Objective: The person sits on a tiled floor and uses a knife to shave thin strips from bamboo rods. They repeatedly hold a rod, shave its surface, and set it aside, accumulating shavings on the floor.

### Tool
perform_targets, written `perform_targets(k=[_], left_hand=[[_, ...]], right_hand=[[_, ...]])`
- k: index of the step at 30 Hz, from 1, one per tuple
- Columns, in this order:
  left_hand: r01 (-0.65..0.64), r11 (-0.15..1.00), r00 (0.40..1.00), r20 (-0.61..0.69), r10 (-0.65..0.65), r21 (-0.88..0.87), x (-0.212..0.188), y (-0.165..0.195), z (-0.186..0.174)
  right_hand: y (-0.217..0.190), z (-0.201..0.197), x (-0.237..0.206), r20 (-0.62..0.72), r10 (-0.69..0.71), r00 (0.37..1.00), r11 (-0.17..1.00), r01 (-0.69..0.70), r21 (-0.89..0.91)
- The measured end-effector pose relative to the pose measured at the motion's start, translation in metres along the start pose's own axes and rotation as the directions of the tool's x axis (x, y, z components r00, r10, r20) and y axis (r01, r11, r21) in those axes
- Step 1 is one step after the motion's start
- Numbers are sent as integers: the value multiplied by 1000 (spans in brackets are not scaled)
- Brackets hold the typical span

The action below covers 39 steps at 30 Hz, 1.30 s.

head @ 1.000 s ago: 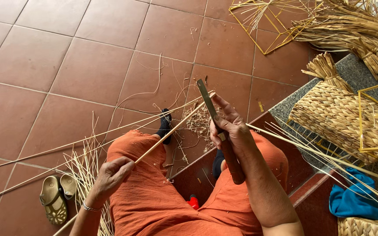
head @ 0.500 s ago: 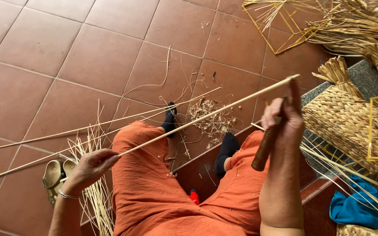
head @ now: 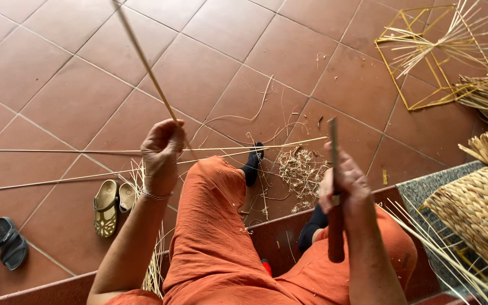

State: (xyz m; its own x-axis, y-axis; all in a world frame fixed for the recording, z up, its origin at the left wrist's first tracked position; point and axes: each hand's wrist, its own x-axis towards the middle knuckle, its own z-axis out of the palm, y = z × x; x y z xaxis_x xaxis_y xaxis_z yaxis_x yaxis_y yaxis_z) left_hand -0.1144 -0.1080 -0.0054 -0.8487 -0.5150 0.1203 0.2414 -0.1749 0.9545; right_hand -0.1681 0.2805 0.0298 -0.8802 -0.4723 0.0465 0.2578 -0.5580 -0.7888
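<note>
View from head cam, looking down at a seated person in orange trousers (head: 221,248), legs out over a terracotta tile floor (head: 52,107). Left hand (head: 162,148) is raised and closed in a fist round a thin pale cane strip (head: 145,59), which runs up and left from the fist and off the top edge of frame. Right hand (head: 343,189) is closed round a knife w/ a dark wooden handle (head: 335,231); handle sticks out below the fist, narrow blade points up above it. The two hands are well apart, one over each knee. Two more long cane strips (head: 57,151) lie almost level across the floor, from the left edge to just past the dark-socked foot (head: 252,165). A heap of curly shavings (head: 303,169) sits between the feet. Open room: upper-left tiles are the widest bare stretch; right side is crowded. Along the left edge, bottom: a pair of tan sandals (head: 110,206) beside the left forearm, dark sandals (head: 1,248) nearer the corner. Top right: a yellow wire frame (head: 419,56) w/ loose straw in it, straw bundles at the right edge. Lower right: a woven straw basket (head: 478,217) on a grey mat (head: 419,189), thin strips fanning out below it. A low dark-red step edge (head: 272,237) runs under the legs. No packages, labels or signs visible.
</note>
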Motion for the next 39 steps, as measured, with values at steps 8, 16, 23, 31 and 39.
perform_targets(k=[8, 16, 23, 31, 39], left_hand=[[46, 962, 997, 73, -27, -270, -25, -37, 48], [471, 715, 881, 309, -357, -516, -82, -52, 104], [-106, 933, 831, 547, -106, 343, -92, -18, 51], [-513, 382, 831, 556, -4, 769, -22, -29, -40], [157, 821, 724, 502, -473, 548, -63, -45, -50]], right_hand=[[43, 36, -6, 143, 394, 908, 918, -383, -99], [45, 40, 9, -26, 322, 946, 938, -315, 145], [10, 22, 11, -132, 186, 974, 982, -181, 49], [-22, -5, 6, -67, -17, 998, 994, 24, 110], [-35, 12, 4, -232, -135, 963, 983, 102, -151]])
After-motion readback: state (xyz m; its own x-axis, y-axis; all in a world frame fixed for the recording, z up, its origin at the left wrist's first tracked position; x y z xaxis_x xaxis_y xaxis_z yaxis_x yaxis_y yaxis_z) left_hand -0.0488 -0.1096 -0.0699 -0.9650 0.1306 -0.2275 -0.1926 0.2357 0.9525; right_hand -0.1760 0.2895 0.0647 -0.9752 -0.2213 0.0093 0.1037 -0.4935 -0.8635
